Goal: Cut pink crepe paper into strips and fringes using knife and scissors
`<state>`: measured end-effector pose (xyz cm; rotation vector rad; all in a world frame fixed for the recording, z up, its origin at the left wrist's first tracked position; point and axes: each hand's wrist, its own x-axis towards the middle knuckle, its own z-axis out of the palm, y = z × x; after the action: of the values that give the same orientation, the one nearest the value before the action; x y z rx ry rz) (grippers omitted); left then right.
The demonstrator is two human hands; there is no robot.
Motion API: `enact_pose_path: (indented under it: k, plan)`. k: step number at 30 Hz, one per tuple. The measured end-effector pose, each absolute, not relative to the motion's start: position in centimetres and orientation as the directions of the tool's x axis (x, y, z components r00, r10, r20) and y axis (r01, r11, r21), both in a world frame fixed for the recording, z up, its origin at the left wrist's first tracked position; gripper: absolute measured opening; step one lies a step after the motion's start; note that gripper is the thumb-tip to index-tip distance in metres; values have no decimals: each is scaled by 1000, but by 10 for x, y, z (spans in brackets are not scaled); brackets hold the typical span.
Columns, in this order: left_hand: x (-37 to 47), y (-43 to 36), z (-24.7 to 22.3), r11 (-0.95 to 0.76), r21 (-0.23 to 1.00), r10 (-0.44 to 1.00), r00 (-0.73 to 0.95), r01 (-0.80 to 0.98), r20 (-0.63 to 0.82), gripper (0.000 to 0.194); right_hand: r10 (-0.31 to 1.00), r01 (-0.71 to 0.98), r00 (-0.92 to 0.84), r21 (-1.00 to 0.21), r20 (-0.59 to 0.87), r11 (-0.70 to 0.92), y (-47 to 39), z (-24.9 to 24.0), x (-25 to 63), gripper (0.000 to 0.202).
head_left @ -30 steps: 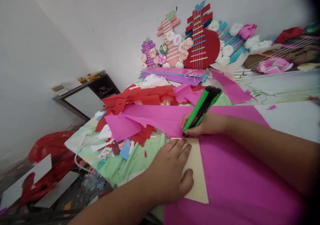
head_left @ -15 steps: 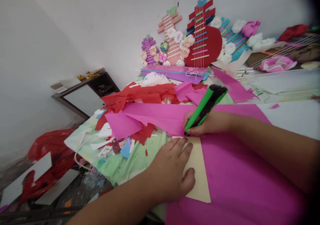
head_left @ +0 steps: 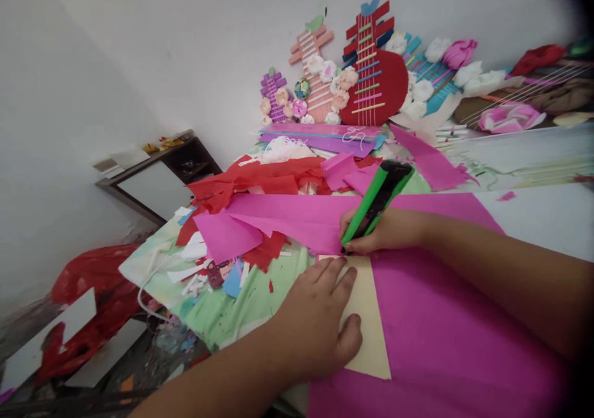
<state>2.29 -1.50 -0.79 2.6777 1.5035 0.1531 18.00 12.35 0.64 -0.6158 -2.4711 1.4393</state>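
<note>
My left hand (head_left: 320, 319) lies flat on a cream piece of card (head_left: 369, 319), fingers spread, pressing it onto a large magenta sheet (head_left: 436, 319). It covers much of the card's left side. In my right hand (head_left: 390, 231) is a thick green and black marker (head_left: 377, 196), held tilted with its upper end leaning right. The marker's lower tip meets the magenta sheet close to the card's top edge, just beyond my left fingertips. Any line under the tip is too small to make out.
Red paper scraps (head_left: 260, 174) and white string (head_left: 285, 149) lie behind the sheet. Decorated guitar shapes, one of them red (head_left: 385, 90), lean on the wall. Small cuttings litter the green tablecloth (head_left: 278, 288). A dark shelf (head_left: 158, 170) stands at left.
The marker's upper end has shifted slightly left, while its tip stays by the card's top edge. My left hand keeps its place on the card. The view has moved slightly.
</note>
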Motion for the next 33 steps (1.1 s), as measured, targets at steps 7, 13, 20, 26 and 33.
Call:
enact_pose_path:
  k: [7,13,20,26,33]
  plan:
    - [23,-15,-7,-518,108,855,517,848,44,54,446,255,-894,-863,-39,436,125,5,182,8]
    - [23,-14,-8,-521,112,854,518,846,51,54,438,251,-899,-830,-9,497,127,7,182,10]
    - [24,-13,-8,-516,122,856,515,848,39,54,446,289,-894,-817,-45,498,127,9,181,8]
    - [22,-13,-7,-523,127,851,524,843,28,55,465,283,-885,-820,-22,498,124,9,181,8]
    - [23,-12,-6,-539,120,840,542,834,14,56,477,298,-878,-814,-29,499,126,10,185,7]
